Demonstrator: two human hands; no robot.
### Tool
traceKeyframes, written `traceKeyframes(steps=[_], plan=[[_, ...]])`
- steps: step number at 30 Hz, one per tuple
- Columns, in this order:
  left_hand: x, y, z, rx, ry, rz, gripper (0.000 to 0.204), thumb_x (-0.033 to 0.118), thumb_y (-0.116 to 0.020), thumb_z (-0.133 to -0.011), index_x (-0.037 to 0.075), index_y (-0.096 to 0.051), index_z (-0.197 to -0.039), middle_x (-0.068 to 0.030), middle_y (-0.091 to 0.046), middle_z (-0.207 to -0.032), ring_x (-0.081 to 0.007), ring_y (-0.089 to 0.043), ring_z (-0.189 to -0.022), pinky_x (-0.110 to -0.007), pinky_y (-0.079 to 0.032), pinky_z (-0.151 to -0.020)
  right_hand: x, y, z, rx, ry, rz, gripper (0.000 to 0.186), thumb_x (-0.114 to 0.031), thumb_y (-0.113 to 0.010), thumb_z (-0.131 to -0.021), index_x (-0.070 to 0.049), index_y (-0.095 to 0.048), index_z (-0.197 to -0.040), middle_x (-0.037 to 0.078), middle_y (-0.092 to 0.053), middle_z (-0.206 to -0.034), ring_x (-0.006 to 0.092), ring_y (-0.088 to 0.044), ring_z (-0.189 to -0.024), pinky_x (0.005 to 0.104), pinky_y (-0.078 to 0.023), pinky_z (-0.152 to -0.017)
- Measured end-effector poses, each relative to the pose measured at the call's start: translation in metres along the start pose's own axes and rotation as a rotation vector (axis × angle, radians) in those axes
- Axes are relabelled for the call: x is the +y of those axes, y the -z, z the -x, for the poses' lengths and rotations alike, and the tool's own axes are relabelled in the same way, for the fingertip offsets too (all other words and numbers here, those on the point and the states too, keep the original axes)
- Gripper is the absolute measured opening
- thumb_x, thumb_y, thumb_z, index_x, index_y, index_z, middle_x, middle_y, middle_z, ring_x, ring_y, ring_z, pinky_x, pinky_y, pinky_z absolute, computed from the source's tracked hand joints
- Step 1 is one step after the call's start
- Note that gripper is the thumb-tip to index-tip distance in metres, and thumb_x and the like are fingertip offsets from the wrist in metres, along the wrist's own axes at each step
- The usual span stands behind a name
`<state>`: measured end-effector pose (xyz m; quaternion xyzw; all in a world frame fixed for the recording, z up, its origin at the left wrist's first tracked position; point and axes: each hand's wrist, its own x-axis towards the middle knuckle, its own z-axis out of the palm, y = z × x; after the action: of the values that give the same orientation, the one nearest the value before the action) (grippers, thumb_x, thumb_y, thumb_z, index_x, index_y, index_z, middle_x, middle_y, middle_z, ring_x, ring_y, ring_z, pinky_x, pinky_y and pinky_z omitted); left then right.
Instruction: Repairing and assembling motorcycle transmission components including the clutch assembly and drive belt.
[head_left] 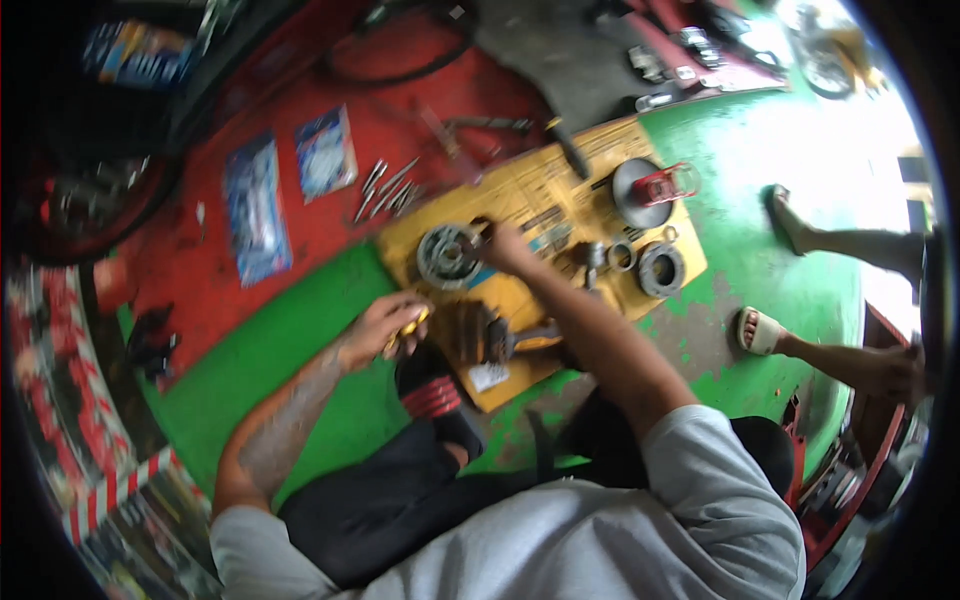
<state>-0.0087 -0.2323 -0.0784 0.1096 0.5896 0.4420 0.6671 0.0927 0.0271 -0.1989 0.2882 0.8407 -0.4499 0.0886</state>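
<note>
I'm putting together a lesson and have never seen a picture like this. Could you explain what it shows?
There is no machine here, only a person's two hands. The single picture comes from a wide fisheye camera worn on that person's head, looking down, so straight edges bend toward the dark rim.

The left hand holds a small yellow thing, too blurred to name. The right hand is at the edge of a round metal part; blur hides whether it grips anything.

That part lies on a yellow sheet, along with a metal disc and a smaller ring-shaped part. Farther off, a red mat bears slim metal tools and blue packages. The leg at the right is someone else's.
</note>
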Motion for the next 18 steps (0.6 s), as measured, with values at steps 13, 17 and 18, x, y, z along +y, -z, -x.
traceKeyframes(steps=[13,17,18], plan=[[0.026,-0.004,-0.011,-0.008,-0.056,-0.033,0.022,0.026,-0.057,-0.102,0.009,-0.055,-0.115,-0.0099,-0.069,-0.093,-0.0154,-0.066,-0.067,-0.020,-0.041,-0.044,-0.017,0.083,0.047,-0.501,-0.178,-0.684,0.054,-0.031,-0.069,-0.086,0.001,-0.056,-0.128,0.017,-0.069,-0.114,0.0245,-0.072,-0.098,0.0402,-0.064,-0.071],[0.048,-0.032,-0.009,-0.093,-0.002,-0.035,0.025,0.026,-0.058,-0.102,0.007,-0.055,-0.118,-0.0116,-0.070,-0.097,-0.0153,-0.067,-0.069,-0.020,-0.042,-0.047,0.010,0.163,0.097,-0.829,-0.310,-0.992,0.038,-0.030,-0.053,-0.091,-0.002,-0.066,-0.114,0.016,-0.075,-0.100,0.0248,-0.075,-0.088,0.0448,-0.063,-0.074],[0.054,-0.042,-0.009,-0.089,-0.004,-0.047,0.025,0.026,-0.058,-0.102,0.007,-0.055,-0.118,-0.0116,-0.070,-0.097,-0.0153,-0.067,-0.069,-0.020,-0.042,-0.047,0.018,0.178,0.112,-0.728,-0.335,-1.009,0.039,-0.030,-0.051,-0.091,-0.003,-0.066,-0.115,0.016,-0.075,-0.098,0.0262,-0.075,-0.086,0.0458,-0.063,-0.075]])
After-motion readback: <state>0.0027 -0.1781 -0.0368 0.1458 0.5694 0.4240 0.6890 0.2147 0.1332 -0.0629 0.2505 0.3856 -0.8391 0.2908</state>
